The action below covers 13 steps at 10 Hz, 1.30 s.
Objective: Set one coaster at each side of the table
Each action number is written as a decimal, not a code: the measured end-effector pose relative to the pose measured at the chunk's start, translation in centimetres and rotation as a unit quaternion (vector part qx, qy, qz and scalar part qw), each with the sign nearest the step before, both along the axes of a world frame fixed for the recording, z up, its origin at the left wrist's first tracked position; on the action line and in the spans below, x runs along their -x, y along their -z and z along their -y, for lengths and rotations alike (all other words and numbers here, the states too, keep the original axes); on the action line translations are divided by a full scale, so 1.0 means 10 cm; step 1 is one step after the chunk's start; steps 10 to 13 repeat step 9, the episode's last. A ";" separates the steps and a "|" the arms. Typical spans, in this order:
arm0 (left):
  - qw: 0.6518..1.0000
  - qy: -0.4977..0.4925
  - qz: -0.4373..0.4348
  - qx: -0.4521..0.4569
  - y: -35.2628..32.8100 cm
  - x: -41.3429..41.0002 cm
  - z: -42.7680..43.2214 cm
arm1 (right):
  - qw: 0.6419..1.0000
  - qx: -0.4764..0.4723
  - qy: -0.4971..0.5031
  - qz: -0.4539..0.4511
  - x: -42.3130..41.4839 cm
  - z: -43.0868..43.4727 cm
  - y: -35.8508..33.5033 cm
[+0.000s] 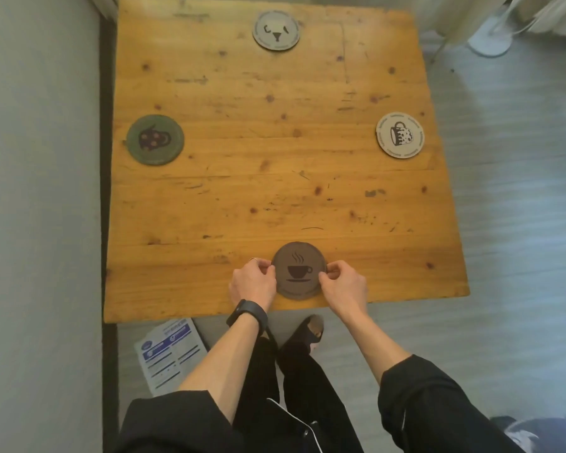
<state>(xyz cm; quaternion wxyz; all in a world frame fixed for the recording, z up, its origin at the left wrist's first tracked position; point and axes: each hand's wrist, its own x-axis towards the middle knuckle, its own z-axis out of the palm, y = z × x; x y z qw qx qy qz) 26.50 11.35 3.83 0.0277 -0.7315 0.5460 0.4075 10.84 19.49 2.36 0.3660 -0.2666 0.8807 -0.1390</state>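
A square wooden table [275,178] carries round coasters, one by each side. A grey coaster with a face design [276,30] lies at the far edge. At the left edge lies a green coaster [155,139], and a pale coaster with a mug picture [400,135] lies at the right edge. A brown coaster with a steaming cup [298,270] lies flat at the near edge. My left hand [253,283] pinches its left rim and my right hand [342,285] pinches its right rim.
A grey wall [40,191] runs along the table's left side. A printed leaflet [170,354] lies on the floor under the near left corner. My foot in a dark slipper [304,335] stands by the near edge. A white fan base [489,44] is at the far right.
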 end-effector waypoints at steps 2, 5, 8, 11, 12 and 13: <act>0.998 0.043 0.044 0.029 -0.02 0.07 -0.04 | 1.000 0.018 -0.008 -0.013 -0.02 0.00 0.02; 0.990 0.090 0.059 0.087 0.10 0.03 -0.13 | 0.995 0.044 -0.085 -0.036 0.02 -0.04 0.08; 0.939 0.249 0.117 0.208 0.24 -0.09 -0.23 | 0.973 0.088 -0.197 -0.086 0.14 -0.21 0.08; 0.934 0.257 0.106 0.224 0.26 -0.09 -0.05 | 0.961 0.083 -0.238 -0.118 0.19 -0.12 0.13; 0.934 0.257 0.106 0.224 0.26 -0.09 -0.05 | 0.961 0.083 -0.238 -0.118 0.19 -0.12 0.13; 0.934 0.257 0.106 0.224 0.26 -0.09 -0.05 | 0.961 0.083 -0.238 -0.118 0.19 -0.12 0.13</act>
